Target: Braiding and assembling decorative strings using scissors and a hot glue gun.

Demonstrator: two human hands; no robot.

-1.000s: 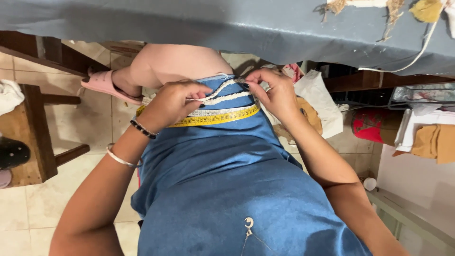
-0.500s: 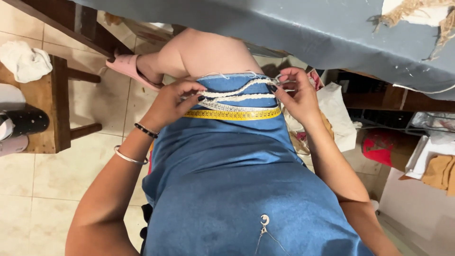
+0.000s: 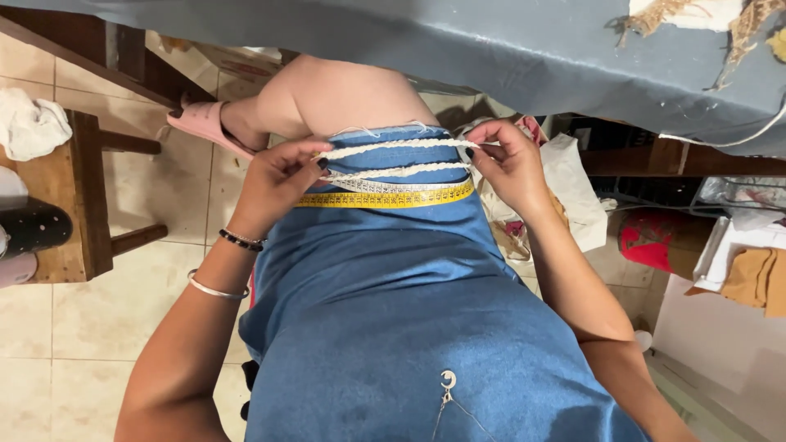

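Left hand (image 3: 274, 184) and right hand (image 3: 512, 164) each pinch an end of the white cord (image 3: 393, 146) between fingers, pulling it taut across the lap beside the yellow tape measure (image 3: 385, 199) for comparing lengths

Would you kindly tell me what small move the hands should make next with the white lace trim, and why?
Probably lower the upper strand of white braided lace trim onto the yellow measuring tape. The left hand and right hand pinch its ends taut across the blue denim lap, but it sits above the tape, not alongside it.
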